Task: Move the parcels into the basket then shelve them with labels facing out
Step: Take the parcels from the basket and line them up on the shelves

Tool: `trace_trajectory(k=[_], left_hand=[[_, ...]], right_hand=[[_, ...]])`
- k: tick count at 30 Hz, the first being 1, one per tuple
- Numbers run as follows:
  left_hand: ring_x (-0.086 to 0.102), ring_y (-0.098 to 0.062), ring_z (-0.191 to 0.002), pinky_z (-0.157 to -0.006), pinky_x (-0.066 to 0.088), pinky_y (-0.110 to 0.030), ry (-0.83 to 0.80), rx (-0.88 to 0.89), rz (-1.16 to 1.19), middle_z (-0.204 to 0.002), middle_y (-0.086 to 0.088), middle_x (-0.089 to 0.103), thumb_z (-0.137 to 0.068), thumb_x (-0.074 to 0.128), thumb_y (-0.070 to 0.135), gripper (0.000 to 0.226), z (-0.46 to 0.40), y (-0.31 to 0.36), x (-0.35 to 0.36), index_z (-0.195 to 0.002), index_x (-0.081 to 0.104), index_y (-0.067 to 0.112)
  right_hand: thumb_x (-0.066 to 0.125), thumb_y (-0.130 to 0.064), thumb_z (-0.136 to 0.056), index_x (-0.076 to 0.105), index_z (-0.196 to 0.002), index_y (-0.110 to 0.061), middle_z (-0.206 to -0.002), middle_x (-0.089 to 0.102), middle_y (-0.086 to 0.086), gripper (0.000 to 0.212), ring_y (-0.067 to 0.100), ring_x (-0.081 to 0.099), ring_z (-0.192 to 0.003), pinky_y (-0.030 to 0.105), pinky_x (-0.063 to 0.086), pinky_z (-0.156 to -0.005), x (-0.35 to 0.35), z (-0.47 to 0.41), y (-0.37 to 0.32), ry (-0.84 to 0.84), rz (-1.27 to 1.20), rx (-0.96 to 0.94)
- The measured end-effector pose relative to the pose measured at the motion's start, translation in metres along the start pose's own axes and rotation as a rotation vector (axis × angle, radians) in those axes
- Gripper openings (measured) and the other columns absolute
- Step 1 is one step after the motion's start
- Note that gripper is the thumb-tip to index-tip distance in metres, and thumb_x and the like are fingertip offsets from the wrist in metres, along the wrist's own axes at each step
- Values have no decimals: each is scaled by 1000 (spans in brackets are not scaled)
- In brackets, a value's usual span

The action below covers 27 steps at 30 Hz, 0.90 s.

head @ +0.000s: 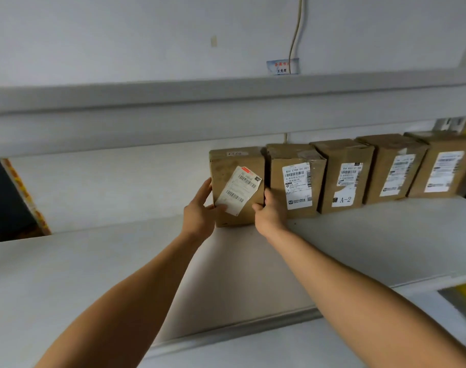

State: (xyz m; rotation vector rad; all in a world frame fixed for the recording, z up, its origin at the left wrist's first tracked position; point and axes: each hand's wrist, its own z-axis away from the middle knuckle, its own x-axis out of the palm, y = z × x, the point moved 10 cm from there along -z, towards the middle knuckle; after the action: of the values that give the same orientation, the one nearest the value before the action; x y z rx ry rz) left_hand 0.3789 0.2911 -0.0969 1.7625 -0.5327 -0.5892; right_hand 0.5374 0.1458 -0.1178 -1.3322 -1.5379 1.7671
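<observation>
A brown cardboard parcel (226,168) stands upright on the white shelf (120,261), its tilted white label with barcodes facing me. My left hand (200,208) grips its left edge, thumb on the front by the label. My right hand (270,212) grips its lower right edge, squeezed against the neighbouring parcel (297,181). To the right, a row of several more brown parcels stands with labels facing out, one marked "A-2" (345,176). No basket is in view.
An upper shelf beam (226,107) runs across just above the parcels. A white wall with a small sign (282,66) and a hanging cable is behind. The shelf stretches bare to the left of the held parcel; a dark gap (6,203) lies at far left.
</observation>
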Motion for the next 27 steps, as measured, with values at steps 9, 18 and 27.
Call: trace_trajectory(k=[9,18,27], left_hand=[[64,-26,-131,-100,56,-50,15,7,-52,-152,16,56,-97,71,0,80,-7,-6,3,-158,43,43],[63,-25,-132,-96,60,-58,57,-49,-80,-155,7,55,-98,74,13,74,12,-5,4,-157,42,44],[69,-17,-123,-99,56,-31,187,-51,-412,-139,4,70,-98,74,36,47,92,26,9,-141,65,19]], right_hand=[[48,-1,-107,30,-165,-20,-146,61,5,64,14,58,-129,14,35,-87,5,-11,9,14,8,30],[64,-21,-103,31,-165,-30,-157,53,4,70,26,54,-140,41,46,-114,0,-7,7,-63,2,-58],[74,-22,-98,51,-151,-21,-141,64,5,58,12,65,-123,29,49,-108,-47,41,11,-240,-125,-172]])
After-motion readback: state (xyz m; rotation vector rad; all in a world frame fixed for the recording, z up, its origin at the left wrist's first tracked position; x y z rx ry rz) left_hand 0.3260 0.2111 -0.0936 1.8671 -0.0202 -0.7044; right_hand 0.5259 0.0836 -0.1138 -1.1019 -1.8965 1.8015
